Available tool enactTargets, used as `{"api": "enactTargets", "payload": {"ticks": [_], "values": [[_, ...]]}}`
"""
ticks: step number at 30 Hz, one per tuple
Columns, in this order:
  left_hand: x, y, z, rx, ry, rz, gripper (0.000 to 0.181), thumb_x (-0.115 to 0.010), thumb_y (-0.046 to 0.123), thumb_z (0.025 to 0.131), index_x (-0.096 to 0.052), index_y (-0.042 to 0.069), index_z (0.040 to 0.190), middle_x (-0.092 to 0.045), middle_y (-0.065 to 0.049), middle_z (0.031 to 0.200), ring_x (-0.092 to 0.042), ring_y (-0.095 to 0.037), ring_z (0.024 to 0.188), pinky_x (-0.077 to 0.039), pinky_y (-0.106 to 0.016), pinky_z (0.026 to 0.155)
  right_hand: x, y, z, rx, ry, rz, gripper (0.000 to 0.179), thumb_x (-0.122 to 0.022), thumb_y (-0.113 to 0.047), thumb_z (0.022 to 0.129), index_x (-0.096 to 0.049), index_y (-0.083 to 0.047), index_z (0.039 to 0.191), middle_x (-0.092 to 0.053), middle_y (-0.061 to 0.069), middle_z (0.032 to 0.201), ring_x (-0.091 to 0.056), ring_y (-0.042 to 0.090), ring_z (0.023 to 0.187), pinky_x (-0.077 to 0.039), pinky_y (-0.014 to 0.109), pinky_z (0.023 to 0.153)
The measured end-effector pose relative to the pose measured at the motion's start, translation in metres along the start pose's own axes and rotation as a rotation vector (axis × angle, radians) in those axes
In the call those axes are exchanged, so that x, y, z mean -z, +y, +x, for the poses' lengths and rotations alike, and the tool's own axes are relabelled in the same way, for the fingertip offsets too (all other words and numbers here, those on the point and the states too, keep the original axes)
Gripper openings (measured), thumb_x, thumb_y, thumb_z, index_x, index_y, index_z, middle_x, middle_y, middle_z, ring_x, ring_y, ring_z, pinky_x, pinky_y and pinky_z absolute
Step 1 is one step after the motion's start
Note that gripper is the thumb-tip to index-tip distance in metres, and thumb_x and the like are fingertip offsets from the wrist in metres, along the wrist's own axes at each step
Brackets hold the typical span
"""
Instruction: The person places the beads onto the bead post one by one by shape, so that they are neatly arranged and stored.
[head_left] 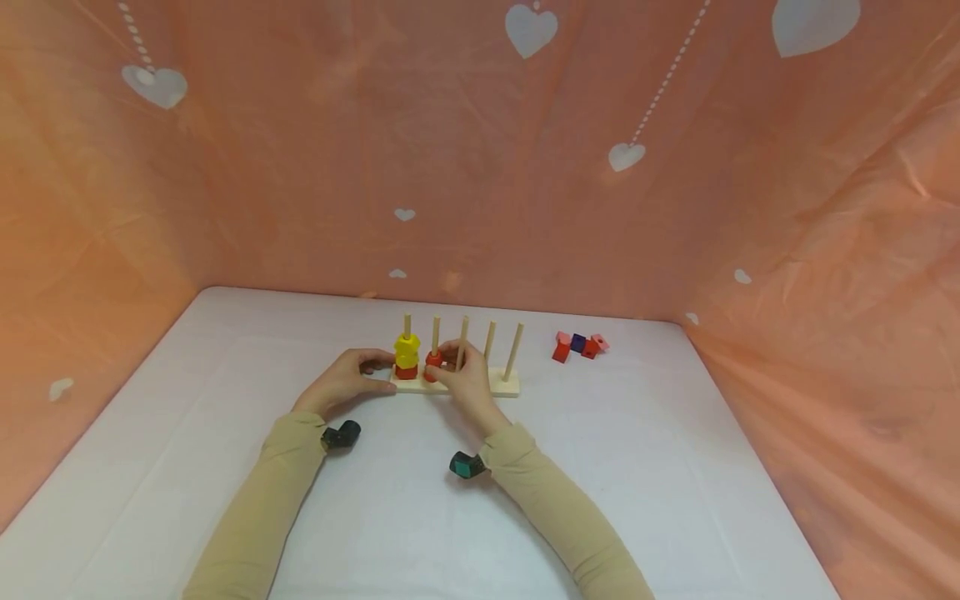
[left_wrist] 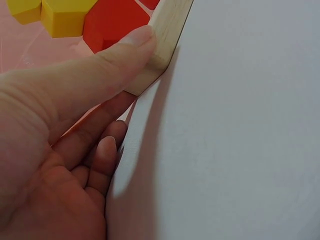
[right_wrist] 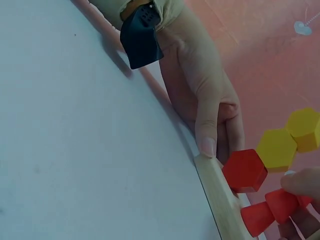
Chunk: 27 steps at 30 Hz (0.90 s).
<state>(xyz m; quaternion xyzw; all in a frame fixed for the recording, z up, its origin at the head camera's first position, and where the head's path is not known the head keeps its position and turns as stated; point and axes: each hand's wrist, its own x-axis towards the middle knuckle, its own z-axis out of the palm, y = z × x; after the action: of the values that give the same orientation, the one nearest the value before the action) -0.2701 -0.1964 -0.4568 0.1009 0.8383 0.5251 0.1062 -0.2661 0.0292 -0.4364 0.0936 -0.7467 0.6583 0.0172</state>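
Observation:
A wooden peg stand with a row of upright pegs sits on the table. My left hand grips its left end; in the left wrist view the thumb lies on the front edge of the base, with fingers behind. On the leftmost peg, a red hexagonal block is at the bottom and yellow hexagonal blocks are stacked above it. My right hand pinches a red tapered bead at the second peg, over another red tapered bead. The other pegs carry no blocks.
Right of the stand lies a small group of loose blocks: red, dark purple and pink pieces. A wrist camera sticks out inward from the left sleeve, another from the right. A pink curtain hangs behind the table.

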Motion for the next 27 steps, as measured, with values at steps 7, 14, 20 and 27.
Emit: {"api": "enactTargets", "payload": {"ticks": [7, 14, 20, 27], "values": [[0.001, 0.003, 0.000, -0.016, -0.002, 0.014, 0.061, -0.083, 0.022, 0.076, -0.058, 0.002, 0.127, -0.059, -0.013, 0.124, -0.050, -0.028, 0.107, -0.041, -0.041, 0.095, 0.005, -0.022, -0.013, 0.017, -0.059, -0.010, 0.032, -0.072, 0.009, 0.079, -0.057, 0.013, 0.107, -0.062, 0.026, 0.103, -0.060, 0.039, 0.097, -0.052, 0.027, 0.080], [0.001, 0.008, 0.002, -0.030, 0.007, 0.037, 0.056, -0.083, 0.015, 0.074, -0.061, 0.000, 0.123, -0.062, -0.013, 0.117, -0.048, -0.026, 0.094, -0.042, -0.035, 0.082, 0.015, -0.035, -0.022, 0.038, -0.123, -0.023, 0.038, -0.069, 0.009, 0.080, -0.053, 0.014, 0.114, -0.058, 0.030, 0.114, -0.056, 0.044, 0.106, -0.050, 0.037, 0.089], [0.000, 0.012, -0.001, 0.008, 0.007, 0.020, 0.057, -0.083, 0.008, 0.073, -0.059, -0.002, 0.124, -0.061, -0.014, 0.114, -0.049, -0.026, 0.092, -0.045, -0.031, 0.077, 0.032, -0.044, -0.032, 0.079, -0.225, -0.066, 0.055, -0.068, 0.012, 0.080, -0.043, 0.016, 0.129, -0.047, 0.036, 0.129, -0.043, 0.048, 0.123, -0.032, 0.050, 0.105], [-0.002, 0.010, 0.001, 0.001, -0.006, 0.031, 0.058, -0.083, 0.009, 0.073, -0.058, -0.004, 0.125, -0.062, -0.014, 0.112, -0.053, -0.024, 0.088, -0.048, -0.028, 0.075, 0.061, -0.051, -0.051, 0.060, -0.332, -0.125, 0.067, -0.068, 0.008, 0.082, -0.033, 0.013, 0.139, -0.038, 0.033, 0.139, -0.037, 0.046, 0.129, -0.029, 0.051, 0.107]]}}
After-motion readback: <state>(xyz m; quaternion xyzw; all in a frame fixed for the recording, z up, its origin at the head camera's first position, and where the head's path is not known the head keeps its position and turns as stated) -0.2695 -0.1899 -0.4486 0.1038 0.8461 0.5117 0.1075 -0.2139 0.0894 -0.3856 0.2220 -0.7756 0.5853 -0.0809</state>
